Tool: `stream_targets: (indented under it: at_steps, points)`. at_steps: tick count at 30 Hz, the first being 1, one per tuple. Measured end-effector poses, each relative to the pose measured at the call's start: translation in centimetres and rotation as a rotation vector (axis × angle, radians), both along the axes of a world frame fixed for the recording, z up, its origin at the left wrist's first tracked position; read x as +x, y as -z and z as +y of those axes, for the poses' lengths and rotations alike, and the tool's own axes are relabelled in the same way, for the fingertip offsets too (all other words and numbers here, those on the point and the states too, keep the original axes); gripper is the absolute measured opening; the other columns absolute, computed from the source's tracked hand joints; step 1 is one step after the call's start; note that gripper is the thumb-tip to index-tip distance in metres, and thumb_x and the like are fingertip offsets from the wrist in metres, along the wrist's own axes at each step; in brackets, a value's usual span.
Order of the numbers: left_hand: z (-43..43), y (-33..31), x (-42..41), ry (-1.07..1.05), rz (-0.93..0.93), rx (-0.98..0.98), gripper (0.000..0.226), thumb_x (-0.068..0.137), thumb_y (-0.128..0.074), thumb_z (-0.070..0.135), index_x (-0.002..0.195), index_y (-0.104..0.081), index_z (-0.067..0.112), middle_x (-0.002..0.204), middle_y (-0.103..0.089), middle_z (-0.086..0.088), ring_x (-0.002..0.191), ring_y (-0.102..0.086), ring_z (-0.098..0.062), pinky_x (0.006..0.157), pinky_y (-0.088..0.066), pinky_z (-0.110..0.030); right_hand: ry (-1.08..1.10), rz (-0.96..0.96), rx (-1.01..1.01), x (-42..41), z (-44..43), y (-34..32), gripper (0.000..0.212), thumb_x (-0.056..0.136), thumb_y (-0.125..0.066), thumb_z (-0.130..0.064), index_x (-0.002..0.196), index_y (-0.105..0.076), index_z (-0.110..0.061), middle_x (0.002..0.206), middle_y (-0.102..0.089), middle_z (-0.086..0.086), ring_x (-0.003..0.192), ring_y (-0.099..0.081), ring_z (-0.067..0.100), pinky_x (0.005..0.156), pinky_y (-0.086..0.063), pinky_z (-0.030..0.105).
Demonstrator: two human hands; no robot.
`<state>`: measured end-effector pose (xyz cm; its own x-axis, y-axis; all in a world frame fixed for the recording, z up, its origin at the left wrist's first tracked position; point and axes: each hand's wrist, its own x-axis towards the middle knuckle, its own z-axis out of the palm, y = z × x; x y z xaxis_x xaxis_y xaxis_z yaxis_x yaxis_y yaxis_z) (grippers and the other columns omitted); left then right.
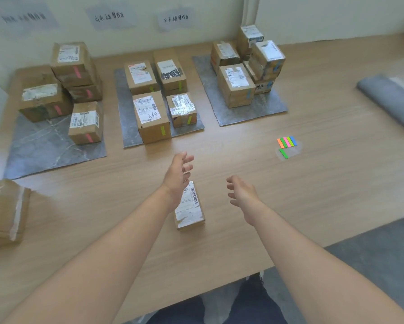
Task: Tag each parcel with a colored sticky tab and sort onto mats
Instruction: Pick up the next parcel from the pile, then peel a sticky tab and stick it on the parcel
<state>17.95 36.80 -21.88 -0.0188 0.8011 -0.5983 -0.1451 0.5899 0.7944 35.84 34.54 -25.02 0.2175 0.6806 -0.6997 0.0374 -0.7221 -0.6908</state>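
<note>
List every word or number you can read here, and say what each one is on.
"A68": handwritten on the label of the front parcel on the middle mat.
Three wall sheets: handwritten characters, too blurred to read.
Printed shipping labels, including the nearest parcel's: too small to read.

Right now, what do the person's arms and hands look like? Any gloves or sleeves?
No gloves and no sleeves in view: the left hand and right hand are bare, and so are both forearms. I see no watch, ring or bracelet. Lower down, dark blue trousers show.
</note>
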Motion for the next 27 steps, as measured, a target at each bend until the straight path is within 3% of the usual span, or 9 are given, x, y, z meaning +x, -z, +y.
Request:
stream_targets:
  at_steps: [3,5,6,8,11,15,20,23,27]
  points:
    - [1.2,0.5,3.2,0.036,0.0,-0.01,0.048,0.101,-0.038,0.052,0.127,-0.064,0.023,0.129,-0.057,-0.006,0.134,-0.046,-0.029,0.118,-0.031,-0.044,0.038,0.008,0.024,2.5,1.2,0.0,0.047,0.097,-0.049,-0.029,0.126,-0.056,0.006,0.141,-0.05,0.029,0.128,-0.05,0.049,0.108,-0.04,0.062]
    - [2.0,1.0,5.5,0.048,-0.001,-0.019,0.048,0.1,-0.038,0.053,0.126,-0.065,0.023,0.125,-0.058,-0.004,0.132,-0.048,-0.028,0.118,-0.032,-0.044,0.033,-0.002,0.039,4.4,1.9,0.1,0.055,0.092,-0.049,-0.035,0.126,-0.055,0.007,0.135,-0.054,0.029,0.106,-0.063,0.048,0.104,-0.041,0.064]
    - [2.4,1.3,6.8,0.049,0.0,-0.023,0.048,0.1,-0.038,0.054,0.125,-0.065,0.024,0.125,-0.058,-0.004,0.131,-0.049,-0.028,0.117,-0.032,-0.043,0.011,-0.025,0.045,5.6,2.3,0.4,0.06,0.086,-0.048,-0.04,0.123,-0.055,0.007,0.126,-0.059,0.031,0.089,-0.062,0.038,0.101,-0.043,0.065]
    - [3.3,2.0,9.4,0.049,0.004,-0.036,0.048,0.099,-0.038,0.054,0.124,-0.066,0.024,0.126,-0.059,-0.004,0.129,-0.05,-0.027,0.116,-0.032,-0.041,-0.031,-0.078,0.059,8.2,3.2,1.5,0.067,0.077,-0.045,-0.048,0.117,-0.057,0.004,0.094,-0.06,0.021,0.079,-0.051,0.022,0.092,-0.051,0.061]
    - [4.9,3.1,13.6,0.042,0.007,-0.068,0.049,0.099,-0.037,0.054,0.125,-0.065,0.024,0.129,-0.06,-0.006,0.127,-0.05,-0.027,0.114,-0.031,-0.04,-0.045,-0.108,0.058,12.4,5.1,3.0,0.067,0.073,-0.043,-0.051,0.11,-0.061,0.003,0.085,-0.054,0.003,0.077,-0.052,0.022,0.076,-0.053,0.05]
    - [7.5,4.0,19.0,0.027,0.002,-0.102,0.051,0.099,-0.035,0.054,0.128,-0.064,0.023,0.132,-0.06,-0.007,0.128,-0.05,-0.027,0.113,-0.03,-0.039,-0.04,-0.119,0.054,17.7,8.3,4.1,0.062,0.072,-0.044,-0.048,0.104,-0.062,0.002,0.084,-0.057,0.003,0.077,-0.055,0.023,0.09,-0.053,0.057]
    - [10.8,4.7,25.5,0.0,0.008,-0.136,0.058,0.085,-0.043,0.063,0.124,-0.067,0.026,0.124,-0.062,-0.003,0.127,-0.051,-0.026,0.116,-0.03,-0.041,-0.035,-0.112,0.049,23.6,12.6,5.3,0.061,0.074,-0.043,-0.047,0.107,-0.063,0.002,0.085,-0.06,0.003,0.075,-0.056,0.022,0.09,-0.053,0.059]
    - [12.6,5.3,28.8,-0.002,0.007,-0.166,0.062,0.078,-0.045,0.064,0.122,-0.067,0.026,0.118,-0.063,-0.001,0.126,-0.052,-0.026,0.115,-0.031,-0.041,-0.061,-0.134,0.064,26.7,14.9,6.5,0.063,0.073,-0.043,-0.049,0.106,-0.064,0.002,0.088,-0.066,0.013,0.076,-0.057,0.023,0.088,-0.053,0.059]
    - [14.6,6.9,32.1,-0.021,-0.022,-0.196,0.05,0.095,-0.04,0.056,0.124,-0.066,0.025,0.12,-0.063,-0.002,0.127,-0.052,-0.027,0.115,-0.031,-0.042,-0.107,-0.164,0.067,30.0,17.5,8.3,0.054,0.075,-0.046,-0.047,0.099,-0.067,-0.004,0.089,-0.069,0.011,0.083,-0.066,0.031,0.089,-0.056,0.057]
